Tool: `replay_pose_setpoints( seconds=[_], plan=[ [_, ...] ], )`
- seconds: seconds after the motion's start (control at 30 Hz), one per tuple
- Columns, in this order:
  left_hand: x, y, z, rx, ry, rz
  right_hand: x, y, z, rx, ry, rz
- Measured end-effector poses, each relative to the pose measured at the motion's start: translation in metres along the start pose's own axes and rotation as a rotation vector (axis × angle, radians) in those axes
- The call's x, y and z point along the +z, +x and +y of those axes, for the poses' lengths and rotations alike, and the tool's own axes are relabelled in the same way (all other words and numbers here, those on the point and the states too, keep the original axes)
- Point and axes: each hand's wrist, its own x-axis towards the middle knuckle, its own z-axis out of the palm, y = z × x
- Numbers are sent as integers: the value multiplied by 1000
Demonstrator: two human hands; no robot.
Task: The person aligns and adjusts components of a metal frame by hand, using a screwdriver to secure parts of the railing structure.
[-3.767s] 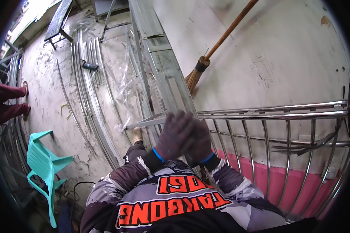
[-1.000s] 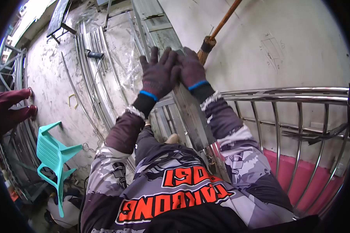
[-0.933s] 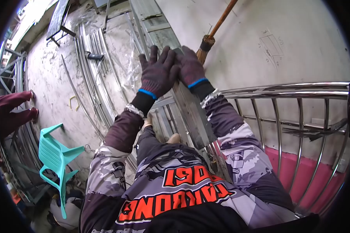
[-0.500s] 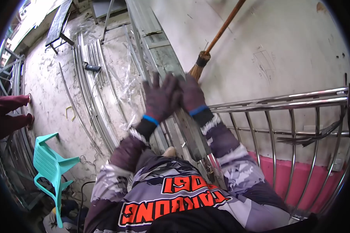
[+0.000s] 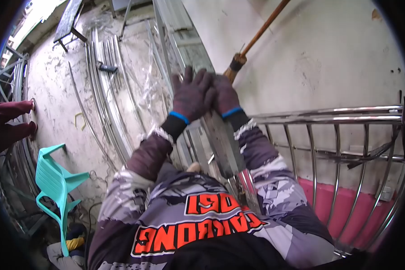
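Note:
My left hand [image 5: 192,93], in a dark knitted glove with a blue cuff band, has its fingers spread over a long grey metal bench or beam [image 5: 220,144]. My right hand [image 5: 225,93], gloved the same way, is close beside it at the beam's right side. The two hands meet near the thumbs. The right fingers bend away from view, so whether they grip anything is hidden. Just beyond the right hand stands a straw broom [image 5: 235,66] with a wooden handle, close to the pale wall.
A shiny metal railing [image 5: 337,119] stands at right against the wall. Long metal strips [image 5: 105,96] and clear plastic lie on the floor at left. A turquoise plastic chair [image 5: 54,175] is at lower left. Another person's maroon-clad legs [image 5: 9,117] show at the left edge.
Both hands have shifted slightly farther forward along the beam, staying side by side. The left fingers remain spread. The view has moved a little.

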Motion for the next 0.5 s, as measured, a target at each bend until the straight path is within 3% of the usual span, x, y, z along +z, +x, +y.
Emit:
replay_pose_setpoints(
  seconds=[0.07, 0.13, 0.17, 0.2, 0.3, 0.33, 0.4, 0.43, 0.47, 0.5],
  plan=[
    [9, -11, 4, -4, -16, -19, 2, -4, 7, 46, -91, -58],
    [20, -28, 12, 69, 5, 88, -17, -30, -18, 105, -80, -107],
    [12, -46, 25, 76, -21, 34, -28, -47, -29, 147, -76, -150],
    [11, -67, 37, 112, -53, -19, -33, -74, -24, 27, -88, -149],
    [29, -133, 76, 219, -153, -2, -55, -160, -50, 163, -126, -126],
    [29, -144, 85, 189, -155, 10, -58, -182, -55, 223, 61, -89],
    [23, -156, 94, 236, -119, -132, -62, -182, -62, 243, 83, -124],
    [23, -152, 91, 216, -121, -133, -62, -181, -65, 280, 102, -132],
    [25, -139, 82, 169, -113, -67, -55, -167, -57, 172, -49, -141],
    [26, -121, 70, 132, -105, -5, -41, -144, -53, 265, 221, -81]
  ],
)
